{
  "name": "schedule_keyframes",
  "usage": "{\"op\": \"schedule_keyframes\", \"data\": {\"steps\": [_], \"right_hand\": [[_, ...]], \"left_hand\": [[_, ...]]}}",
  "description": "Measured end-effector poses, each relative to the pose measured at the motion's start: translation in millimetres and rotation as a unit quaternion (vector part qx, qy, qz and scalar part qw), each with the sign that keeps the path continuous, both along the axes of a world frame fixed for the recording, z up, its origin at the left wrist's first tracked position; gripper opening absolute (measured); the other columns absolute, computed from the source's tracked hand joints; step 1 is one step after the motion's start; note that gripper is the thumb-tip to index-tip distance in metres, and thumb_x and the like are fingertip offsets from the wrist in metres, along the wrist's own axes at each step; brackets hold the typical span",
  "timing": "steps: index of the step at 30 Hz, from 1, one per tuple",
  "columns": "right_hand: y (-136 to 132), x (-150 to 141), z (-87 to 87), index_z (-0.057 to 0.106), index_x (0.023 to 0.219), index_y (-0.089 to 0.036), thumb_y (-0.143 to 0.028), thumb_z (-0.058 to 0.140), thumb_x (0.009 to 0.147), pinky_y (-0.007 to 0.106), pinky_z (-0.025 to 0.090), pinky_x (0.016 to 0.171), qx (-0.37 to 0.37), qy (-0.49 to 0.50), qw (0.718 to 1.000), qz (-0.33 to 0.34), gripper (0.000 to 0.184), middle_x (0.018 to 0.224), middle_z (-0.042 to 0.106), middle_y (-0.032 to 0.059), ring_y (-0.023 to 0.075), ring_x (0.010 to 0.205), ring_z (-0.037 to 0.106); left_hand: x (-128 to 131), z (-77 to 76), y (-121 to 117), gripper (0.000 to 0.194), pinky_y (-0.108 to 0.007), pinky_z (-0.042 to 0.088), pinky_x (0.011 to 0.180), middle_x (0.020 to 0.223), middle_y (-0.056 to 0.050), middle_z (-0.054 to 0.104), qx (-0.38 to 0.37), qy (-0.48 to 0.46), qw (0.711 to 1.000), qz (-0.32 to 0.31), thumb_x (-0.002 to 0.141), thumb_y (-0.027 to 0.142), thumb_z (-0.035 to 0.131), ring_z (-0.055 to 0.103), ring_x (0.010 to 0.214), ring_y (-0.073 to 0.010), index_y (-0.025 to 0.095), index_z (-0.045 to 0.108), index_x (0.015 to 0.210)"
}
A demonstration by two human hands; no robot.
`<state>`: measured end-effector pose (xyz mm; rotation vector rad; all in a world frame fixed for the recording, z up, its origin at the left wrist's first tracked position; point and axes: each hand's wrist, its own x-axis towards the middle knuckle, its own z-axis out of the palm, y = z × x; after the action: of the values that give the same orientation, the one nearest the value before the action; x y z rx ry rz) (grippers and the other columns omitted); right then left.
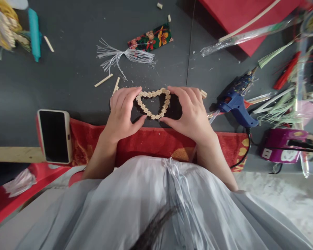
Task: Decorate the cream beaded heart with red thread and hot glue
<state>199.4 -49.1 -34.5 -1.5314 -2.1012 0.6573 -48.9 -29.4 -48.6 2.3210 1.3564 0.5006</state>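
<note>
The dark grey table [75, 69] is the largest thing here, and along its near edge lies a red towel [156, 139], probably there to cushion the forearms. A red sheet or box [232, 14] sits far right, with pale rods and clear wrapping across it. Both hands meet at the middle of the near side. The left hand [123, 111] grips the left side of a heart-shaped ring [153, 94], fingers at the far corner and thumb at the near one; the right hand [191, 113] mirrors it on the right. This even hold at the rim seems meant to steady the outline without covering it. A smartphone [54, 137] lies near left, screen dark. On the right are a blue hot glue gun [237, 102], seemingly parked within the right hand's reach, and, nearer, a purple power socket [279, 144]. Beyond the hands, a bundle of white strands [125, 53], pinched at its middle, overlaps a floral fabric strip [150, 39].

The ring is cream-coloured and hollow, its outline knobbly, like small clusters in a row; the far edge dips shallowly and the blunt point faces near. Whether it touches the table is unclear. Smallest are thin pale sticks [103, 80], just beyond the left hand.
</note>
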Motion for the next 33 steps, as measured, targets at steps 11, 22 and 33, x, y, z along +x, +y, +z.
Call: {"op": "schedule_keyframes", "data": {"steps": [11, 22, 33], "right_hand": [[0.9, -0.1, -5.1, 0.048, 0.144, -0.024, -0.049, 0.073, 0.083, 0.064, 0.038, 0.113, 0.007, -0.002, 1.000, 0.004, 0.071, 0.139, 0.061, 0.0163, 0.0400, 0.129, 0.052], [-13.0, 11.2, 23.4, 0.062, 0.126, -0.020, -0.026, 0.067, 0.086, 0.062, 0.048, 0.104, 0.038, -0.066, 0.997, -0.008, 0.041, 0.121, 0.068, 0.0154, 0.0379, 0.118, 0.060], [-51.0, 96.5, 27.1, 0.069, 0.116, -0.010, -0.027, 0.078, 0.084, 0.056, 0.048, 0.095, 0.034, -0.234, 0.924, -0.300, 0.038, 0.109, 0.069, 0.0253, 0.0400, 0.106, 0.063]], "left_hand": [[-0.6, -2.1, 0.8, 0.069, -0.059, 0.036, 0.119, 0.149, -0.015, 0.053, 0.055, -0.024, 0.998, -0.024, 0.089, 0.041, 0.061, 0.049, 0.140, -0.0355, 0.024, 0.035, 0.151], [0.5, -7.4, 5.1, 0.040, -0.060, 0.036, 0.120, 0.147, -0.011, 0.053, 0.088, -0.030, 0.995, -0.047, 0.085, 0.032, 0.061, 0.048, 0.140, -0.0346, 0.029, 0.062, 0.125], [1.0, -12.6, 9.4, 0.037, -0.065, 0.030, 0.121, 0.145, -0.011, 0.054, 0.102, -0.052, 0.991, -0.063, 0.082, 0.032, 0.063, 0.048, 0.138, -0.0373, 0.030, 0.065, 0.119]]}}
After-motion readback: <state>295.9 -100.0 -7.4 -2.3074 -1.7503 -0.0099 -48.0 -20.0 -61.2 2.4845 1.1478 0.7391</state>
